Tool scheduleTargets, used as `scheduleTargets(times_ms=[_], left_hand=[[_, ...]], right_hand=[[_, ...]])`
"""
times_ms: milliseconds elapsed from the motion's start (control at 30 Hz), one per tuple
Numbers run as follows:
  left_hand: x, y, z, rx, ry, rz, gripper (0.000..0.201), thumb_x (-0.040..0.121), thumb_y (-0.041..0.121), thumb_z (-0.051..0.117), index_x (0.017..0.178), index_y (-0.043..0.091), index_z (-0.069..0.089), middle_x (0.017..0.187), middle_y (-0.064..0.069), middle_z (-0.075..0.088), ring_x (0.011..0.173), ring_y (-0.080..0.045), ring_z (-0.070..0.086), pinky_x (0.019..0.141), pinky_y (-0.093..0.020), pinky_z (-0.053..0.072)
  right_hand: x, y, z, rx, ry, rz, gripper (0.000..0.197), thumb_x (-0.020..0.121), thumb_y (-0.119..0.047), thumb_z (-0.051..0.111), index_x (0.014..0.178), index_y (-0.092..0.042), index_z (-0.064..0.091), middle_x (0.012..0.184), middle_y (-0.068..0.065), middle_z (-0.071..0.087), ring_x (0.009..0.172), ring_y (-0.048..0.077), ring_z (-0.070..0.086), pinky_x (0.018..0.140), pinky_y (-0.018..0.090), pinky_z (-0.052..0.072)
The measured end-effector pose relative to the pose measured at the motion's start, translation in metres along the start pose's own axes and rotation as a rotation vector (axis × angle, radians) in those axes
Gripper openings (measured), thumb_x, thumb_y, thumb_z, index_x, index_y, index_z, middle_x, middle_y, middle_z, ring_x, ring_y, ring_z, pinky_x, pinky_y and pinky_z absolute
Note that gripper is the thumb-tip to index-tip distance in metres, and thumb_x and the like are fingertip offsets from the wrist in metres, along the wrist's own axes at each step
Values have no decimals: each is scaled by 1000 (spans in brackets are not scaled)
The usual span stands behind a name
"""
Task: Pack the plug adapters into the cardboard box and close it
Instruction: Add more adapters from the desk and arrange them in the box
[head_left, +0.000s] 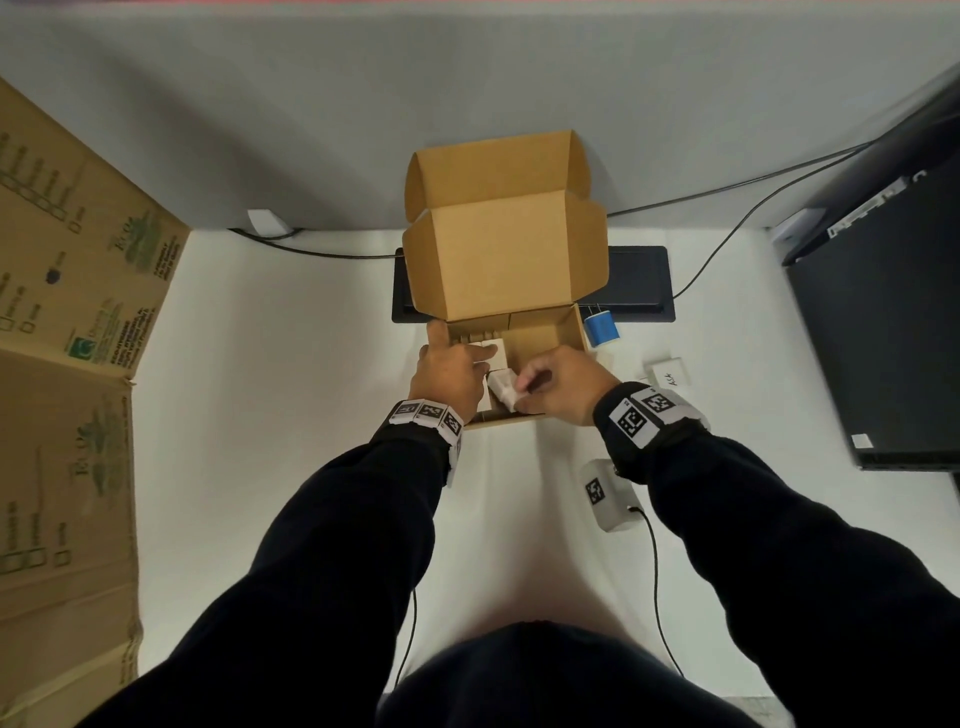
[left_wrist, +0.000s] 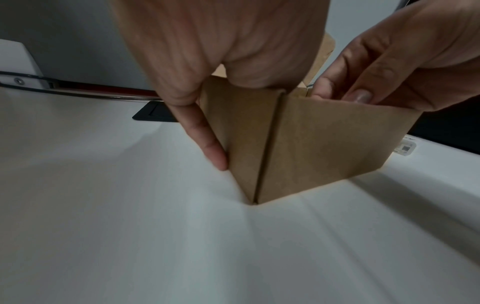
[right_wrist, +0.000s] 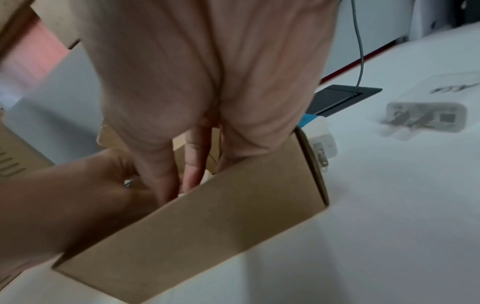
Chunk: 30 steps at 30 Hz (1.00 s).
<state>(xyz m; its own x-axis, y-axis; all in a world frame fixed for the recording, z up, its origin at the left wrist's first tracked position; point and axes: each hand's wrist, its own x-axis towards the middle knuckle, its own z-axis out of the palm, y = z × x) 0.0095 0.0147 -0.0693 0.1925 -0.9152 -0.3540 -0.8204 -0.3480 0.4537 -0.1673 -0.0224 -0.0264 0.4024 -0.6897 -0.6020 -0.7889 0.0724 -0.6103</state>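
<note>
The brown cardboard box (head_left: 574, 332) (left_wrist: 324, 148) (right_wrist: 207, 236) stands in the middle of the white table with its lid raised. My left hand (head_left: 452, 374) (left_wrist: 207, 51) straddles the box's left wall, with one straight finger (left_wrist: 207, 142) flat against the outside and the thumb lying over a white plug adapter (head_left: 493, 345) inside. My right hand (head_left: 561, 384) (right_wrist: 207, 72) reaches into the front of the box and pinches another white plug adapter (head_left: 503, 392). A blue plug adapter (head_left: 601, 330) and a white one (head_left: 667, 371) (right_wrist: 426, 118) lie on the table right of the box.
A large printed carton (head_left: 67, 312) fills the left side. A black monitor (head_left: 883, 338) stands at the right. A black cable hatch (head_left: 639, 280) sits behind the box. A white tagged unit (head_left: 608, 493) with a cable lies near my right forearm.
</note>
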Motion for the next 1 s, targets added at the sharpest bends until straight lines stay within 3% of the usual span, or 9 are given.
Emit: scheduleTargets(times_ms=[100, 233, 367, 533, 667, 1000], left_hand=[[0, -1, 0, 1, -1, 8, 30, 96, 24, 62, 122, 36, 70, 138, -4, 32, 112, -31, 56, 102, -46, 50], [-1, -2, 1, 2, -1, 13, 30, 97, 25, 60, 123, 37, 69, 136, -4, 32, 112, -32, 56, 99, -46, 51], [0, -1, 1, 1, -3, 13, 31, 96, 24, 62, 123, 35, 69, 138, -4, 32, 113, -31, 55, 101, -47, 50], [0, -2, -1, -1, -9, 24, 30, 94, 30, 64, 124, 34, 70, 138, -4, 33, 114, -31, 55, 103, -45, 48], [-2, -3, -4, -13, -12, 34, 33, 92, 39, 67, 124, 34, 70, 138, -5, 33, 116, -31, 55, 104, -41, 46], [-3, -2, -5, -22, -30, 26, 34, 92, 38, 67, 126, 34, 68, 142, -4, 31, 119, -31, 54, 105, -44, 47]], right_hand=[[6, -2, 6, -5, 38, 26, 17, 74, -23, 87, 80, -18, 72, 86, -5, 71, 85, 15, 66, 80, 32, 54], [9, -8, 20, -43, 99, 49, 25, 72, -26, 89, 71, -15, 67, 75, -6, 66, 69, 8, 59, 61, 20, 43], [13, -9, 22, -20, 138, 69, 27, 66, -25, 92, 76, -15, 70, 77, -5, 69, 71, 11, 61, 69, 23, 50], [13, -10, 22, -3, 142, 80, 33, 63, -24, 94, 80, -14, 68, 80, -4, 69, 72, 11, 61, 62, 20, 47], [15, -12, 20, 17, 125, 96, 43, 61, -23, 95, 90, -15, 66, 85, -3, 70, 77, 13, 65, 63, 21, 50], [14, -14, 19, 57, 99, 126, 46, 62, -21, 94, 96, -16, 63, 90, -1, 69, 80, 13, 65, 62, 20, 48]])
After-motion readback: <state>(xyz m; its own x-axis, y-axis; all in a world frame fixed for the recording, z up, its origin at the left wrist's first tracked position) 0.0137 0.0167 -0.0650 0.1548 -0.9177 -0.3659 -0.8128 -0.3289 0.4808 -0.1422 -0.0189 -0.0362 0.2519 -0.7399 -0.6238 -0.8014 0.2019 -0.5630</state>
